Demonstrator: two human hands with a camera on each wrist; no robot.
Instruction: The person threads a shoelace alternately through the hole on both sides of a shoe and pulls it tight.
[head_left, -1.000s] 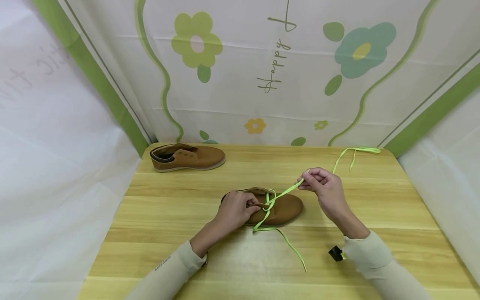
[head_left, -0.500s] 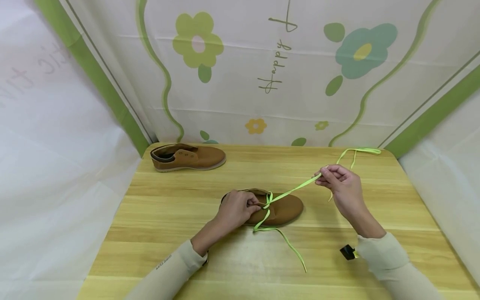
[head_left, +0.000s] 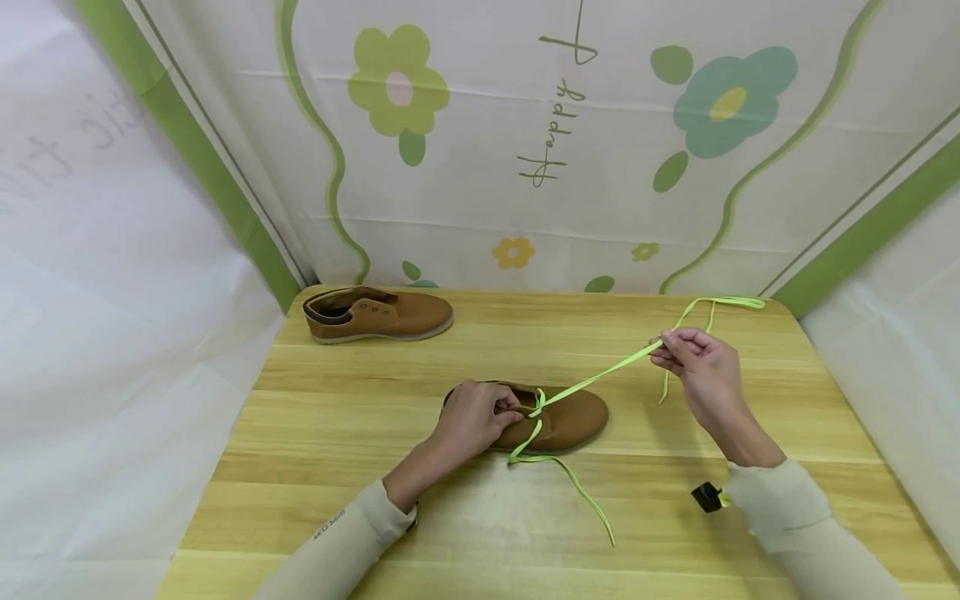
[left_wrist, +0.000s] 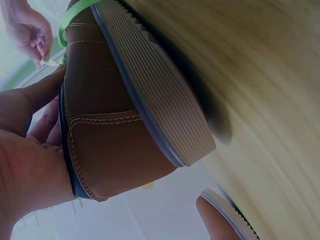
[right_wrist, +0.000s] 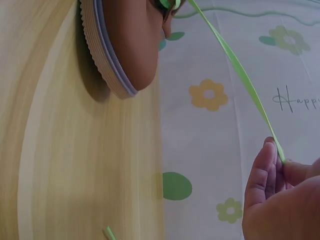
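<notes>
On the wooden surface (head_left: 337,417), the left hand (head_left: 471,423) grips the nearer brown leather shoe (head_left: 577,421) while the right hand (head_left: 705,371) pinches its flat neon-green lace (head_left: 600,377), taut. Overpulling could drag the trailing end (head_left: 575,481) free.

Left hand (head_left: 474,418) grips the nearer brown shoe (head_left: 577,415) by its opening; right hand (head_left: 703,371) pinches a bright green lace (head_left: 622,362), stretched straight from the shoe. A loose green end (head_left: 576,481) trails across the wooden table (head_left: 337,467) on the near side. Second brown shoe (head_left: 420,315), unlaced, sits far left, toe rightward. Another green lace (head_left: 738,302) lies at the far right corner. Flowered cloth (head_left: 465,183) hangs behind.
</notes>
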